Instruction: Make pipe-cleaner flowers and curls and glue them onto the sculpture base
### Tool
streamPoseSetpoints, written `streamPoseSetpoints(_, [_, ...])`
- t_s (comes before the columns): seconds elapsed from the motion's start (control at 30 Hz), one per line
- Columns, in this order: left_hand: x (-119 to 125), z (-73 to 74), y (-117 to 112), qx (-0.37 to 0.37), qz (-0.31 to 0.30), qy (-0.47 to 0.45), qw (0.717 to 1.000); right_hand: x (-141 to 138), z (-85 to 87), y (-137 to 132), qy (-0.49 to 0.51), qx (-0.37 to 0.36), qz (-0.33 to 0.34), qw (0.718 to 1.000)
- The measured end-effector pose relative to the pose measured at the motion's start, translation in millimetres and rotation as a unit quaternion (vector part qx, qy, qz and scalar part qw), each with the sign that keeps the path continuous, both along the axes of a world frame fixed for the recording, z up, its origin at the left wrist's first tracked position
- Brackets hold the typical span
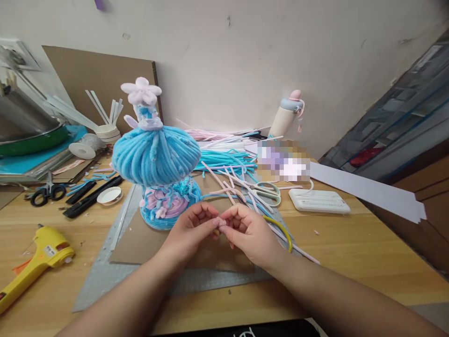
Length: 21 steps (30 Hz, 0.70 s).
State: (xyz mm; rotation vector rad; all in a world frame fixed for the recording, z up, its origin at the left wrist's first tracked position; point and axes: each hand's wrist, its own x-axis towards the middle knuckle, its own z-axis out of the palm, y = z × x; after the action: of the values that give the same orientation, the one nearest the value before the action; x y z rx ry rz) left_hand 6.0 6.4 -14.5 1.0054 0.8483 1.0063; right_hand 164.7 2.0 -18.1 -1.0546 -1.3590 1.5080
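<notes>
My left hand (pixel 191 229) and my right hand (pixel 247 231) meet in front of me, fingers curled, pinching a small pink pipe-cleaner piece (pixel 220 222) between the fingertips of both. Just behind them stands a doll-like figure of blue pipe cleaners (pixel 156 157) with a pink flower on top, on a brown cardboard sheet (pixel 140 243). A yellow-green pipe cleaner (pixel 282 229) lies beside my right hand. Loose pink and blue pipe cleaners (pixel 228 164) are heaped behind.
A yellow glue gun (pixel 38 257) lies at the left on the wooden table (pixel 351 243). Black scissors (pixel 47 191), a black utility knife (pixel 91 196) and tape rolls are at the back left. Light-handled scissors (pixel 266 192), a white flat device (pixel 317 200) and a bottle (pixel 287 114) are at the right.
</notes>
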Motion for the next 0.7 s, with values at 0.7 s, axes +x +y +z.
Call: streamPoseSetpoints(0.7, [-5.4, 7.8, -1.2, 0.125, -0.061, 0.219, 0.966, 7.3, 8.8, 5.9, 0.13, -0.197, 0.096, 0.967])
